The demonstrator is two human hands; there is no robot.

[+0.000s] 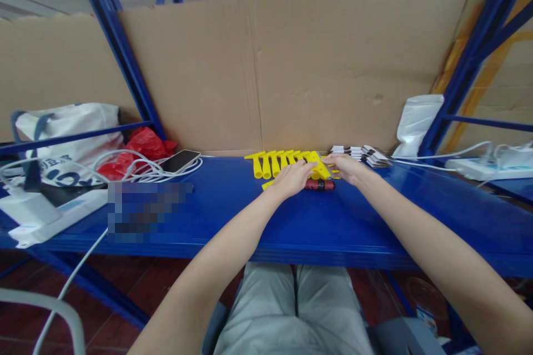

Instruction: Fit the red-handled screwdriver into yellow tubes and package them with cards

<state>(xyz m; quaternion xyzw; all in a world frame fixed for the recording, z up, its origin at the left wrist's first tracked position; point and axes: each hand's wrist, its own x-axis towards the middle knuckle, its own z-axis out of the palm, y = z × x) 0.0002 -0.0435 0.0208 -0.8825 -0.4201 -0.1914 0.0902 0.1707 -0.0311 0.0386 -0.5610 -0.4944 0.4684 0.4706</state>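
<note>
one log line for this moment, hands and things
left hand: at yellow piece; right hand: at same piece; red-black object: on blue tabletop

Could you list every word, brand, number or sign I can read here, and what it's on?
None can be read with certainty.
White tote bag: large dark lettering, too blurred to quote.
Clear container at lower right: its label is too small and blurred to read.
Yellow tools: no legible lettering.

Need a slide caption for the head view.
Left hand and right hand at yellow pieces on a blue tabletop, cardboard behind.
</note>
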